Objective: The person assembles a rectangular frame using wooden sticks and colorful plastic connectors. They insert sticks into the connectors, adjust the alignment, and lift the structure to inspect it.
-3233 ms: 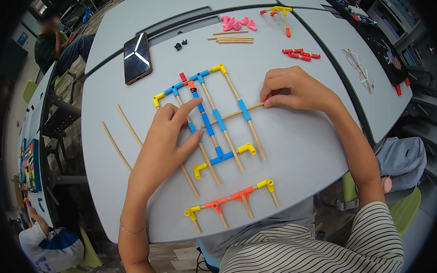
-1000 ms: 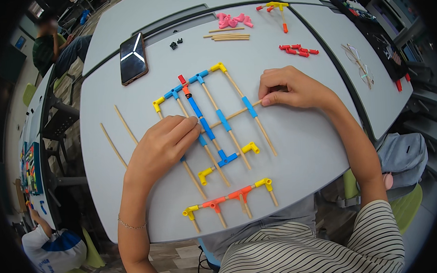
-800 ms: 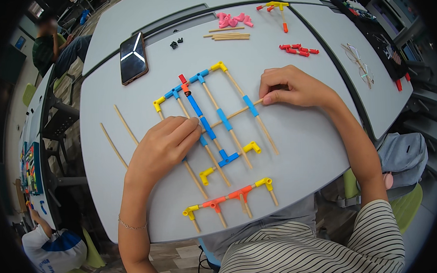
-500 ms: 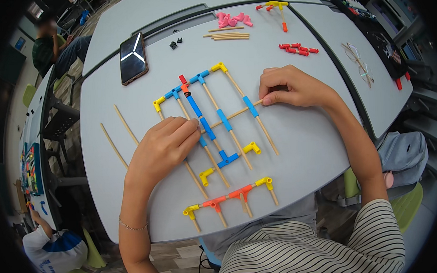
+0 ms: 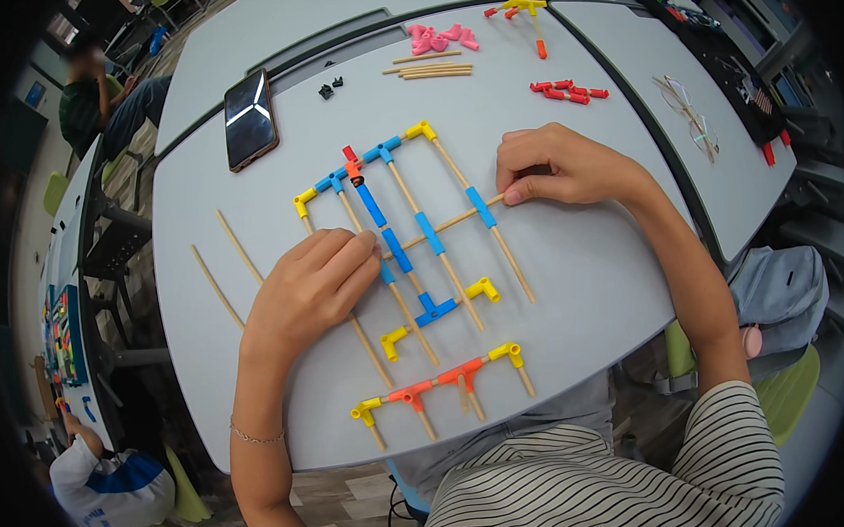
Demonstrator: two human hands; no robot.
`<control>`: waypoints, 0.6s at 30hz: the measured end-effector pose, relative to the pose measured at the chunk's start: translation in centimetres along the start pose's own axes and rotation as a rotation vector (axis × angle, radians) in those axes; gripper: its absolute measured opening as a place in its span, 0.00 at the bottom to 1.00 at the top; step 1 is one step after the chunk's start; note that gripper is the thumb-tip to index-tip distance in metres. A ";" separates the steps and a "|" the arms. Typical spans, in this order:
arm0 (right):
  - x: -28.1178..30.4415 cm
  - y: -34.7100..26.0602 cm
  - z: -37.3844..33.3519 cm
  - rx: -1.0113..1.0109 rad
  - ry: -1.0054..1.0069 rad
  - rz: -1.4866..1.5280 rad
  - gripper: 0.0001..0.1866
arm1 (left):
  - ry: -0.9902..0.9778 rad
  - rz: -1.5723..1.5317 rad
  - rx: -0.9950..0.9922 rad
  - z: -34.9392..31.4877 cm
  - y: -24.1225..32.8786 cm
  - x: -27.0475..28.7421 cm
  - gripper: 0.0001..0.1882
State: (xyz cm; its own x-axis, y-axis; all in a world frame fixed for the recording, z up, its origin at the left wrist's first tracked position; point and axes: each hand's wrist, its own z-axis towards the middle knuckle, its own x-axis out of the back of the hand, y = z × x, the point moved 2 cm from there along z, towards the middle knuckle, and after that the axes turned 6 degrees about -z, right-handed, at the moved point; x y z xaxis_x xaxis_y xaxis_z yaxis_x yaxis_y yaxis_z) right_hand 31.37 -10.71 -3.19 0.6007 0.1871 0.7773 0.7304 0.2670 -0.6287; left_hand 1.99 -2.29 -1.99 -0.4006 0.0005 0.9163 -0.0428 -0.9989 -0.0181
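A frame of wooden sticks joined by blue and yellow plastic connectors (image 5: pixel 385 149) lies in front of me. Across it runs a thin wooden stick (image 5: pixel 458 221), passing by the blue sleeves on the long sticks. My right hand (image 5: pixel 562 167) pinches this stick's right end. My left hand (image 5: pixel 311 286) is closed on the frame's left side, covering the sleeve there; its fingertips are partly hidden. A blue rod piece (image 5: pixel 396 251) with a red top lies over the middle, ending in a blue tee with yellow elbows. Nearer me lies an orange and yellow connector row (image 5: pixel 435 384) with short sticks.
Two loose sticks (image 5: pixel 237 243) lie left of my left hand. Beyond the frame are a phone (image 5: pixel 249 120), small black parts (image 5: pixel 331 88), more sticks (image 5: pixel 428 70), pink connectors (image 5: pixel 441 38) and red connectors (image 5: pixel 569 93). Glasses (image 5: pixel 689 119) rest on the right-hand table.
The view has shifted slightly. Both hands keep almost the same grip and place, and the frame and cross stick look nearly unchanged.
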 end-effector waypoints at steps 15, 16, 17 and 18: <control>0.2 -0.6 0.0 0.063 0.015 -0.013 0.08 | 0.046 0.052 -0.007 0.1 0.1 -0.1 0.09; 0.2 -0.9 0.0 0.038 0.019 -0.011 0.08 | 0.044 0.050 -0.006 0.1 0.1 -0.1 0.09; 0.2 -1.1 0.0 0.013 0.023 -0.009 0.08 | 0.043 0.047 -0.005 0.2 0.1 0.0 0.09; 0.2 -1.2 0.1 0.014 0.030 -0.008 0.08 | 0.041 0.044 -0.003 0.2 0.0 0.0 0.09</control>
State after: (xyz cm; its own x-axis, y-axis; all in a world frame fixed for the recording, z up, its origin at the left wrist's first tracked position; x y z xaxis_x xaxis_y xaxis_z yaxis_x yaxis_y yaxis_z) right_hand 30.58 -10.95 -2.29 0.6043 0.1563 0.7813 0.7310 0.2814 -0.6217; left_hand 2.13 -2.33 -1.93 -0.4397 -0.0419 0.8972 -0.0273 -0.9978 -0.0600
